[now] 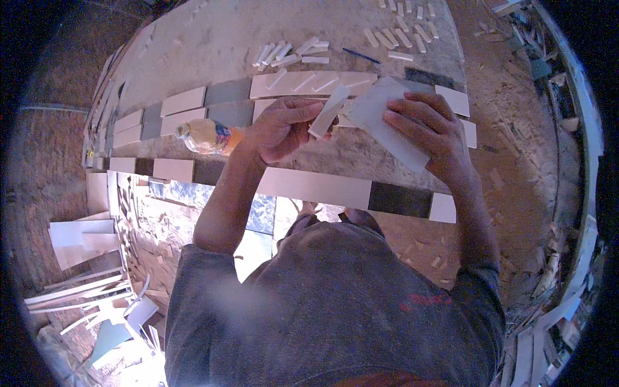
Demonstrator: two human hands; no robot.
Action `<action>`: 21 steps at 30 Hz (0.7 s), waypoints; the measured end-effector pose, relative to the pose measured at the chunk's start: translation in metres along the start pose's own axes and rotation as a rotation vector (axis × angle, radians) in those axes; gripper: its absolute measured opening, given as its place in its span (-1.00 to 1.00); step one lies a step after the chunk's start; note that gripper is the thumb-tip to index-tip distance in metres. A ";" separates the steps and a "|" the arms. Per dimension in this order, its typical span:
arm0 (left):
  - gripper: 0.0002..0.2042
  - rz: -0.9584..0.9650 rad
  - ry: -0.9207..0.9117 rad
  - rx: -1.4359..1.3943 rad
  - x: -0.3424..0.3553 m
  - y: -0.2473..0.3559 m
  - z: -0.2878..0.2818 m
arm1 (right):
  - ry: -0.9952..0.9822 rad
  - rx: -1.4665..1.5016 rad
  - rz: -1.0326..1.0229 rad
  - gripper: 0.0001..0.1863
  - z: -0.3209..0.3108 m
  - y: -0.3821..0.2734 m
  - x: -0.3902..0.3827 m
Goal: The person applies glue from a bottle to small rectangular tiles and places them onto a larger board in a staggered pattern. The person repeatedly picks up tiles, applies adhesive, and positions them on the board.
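**Two hands, one strip, one sheet**

The left hand (280, 129) is closed around one narrow pale strip (327, 111), tilted above the workbench (213, 39). The right hand (429, 126) lies flat, fingers spread, on one pale sheet (380, 119). One plastic bottle (205, 137) lies beside the left wrist.

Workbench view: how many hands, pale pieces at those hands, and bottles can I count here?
Hands: 2 (left hand, right hand)
Pale pieces at the hands: 2 (narrow strip, wide piece)
Bottles: 1 (bottle)
Total: 5
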State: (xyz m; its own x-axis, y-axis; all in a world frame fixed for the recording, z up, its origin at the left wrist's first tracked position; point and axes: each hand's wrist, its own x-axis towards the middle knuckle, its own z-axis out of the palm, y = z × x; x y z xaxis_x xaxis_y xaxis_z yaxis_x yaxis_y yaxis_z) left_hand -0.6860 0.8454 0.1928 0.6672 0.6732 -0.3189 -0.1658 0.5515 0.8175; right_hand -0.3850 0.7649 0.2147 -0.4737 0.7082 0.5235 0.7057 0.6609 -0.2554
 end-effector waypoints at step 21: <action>-0.67 -0.001 -0.161 -0.111 -0.009 -0.001 -0.015 | -0.052 -0.098 -0.142 -0.46 -0.020 -0.001 0.024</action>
State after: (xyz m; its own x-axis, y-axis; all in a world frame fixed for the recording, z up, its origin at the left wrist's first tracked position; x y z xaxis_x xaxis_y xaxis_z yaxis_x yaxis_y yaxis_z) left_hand -0.7023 0.8457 0.1876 0.7735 0.5900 -0.2317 -0.2379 0.6090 0.7567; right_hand -0.3869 0.7763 0.2436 -0.5972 0.6225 0.5058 0.6761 0.7299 -0.1001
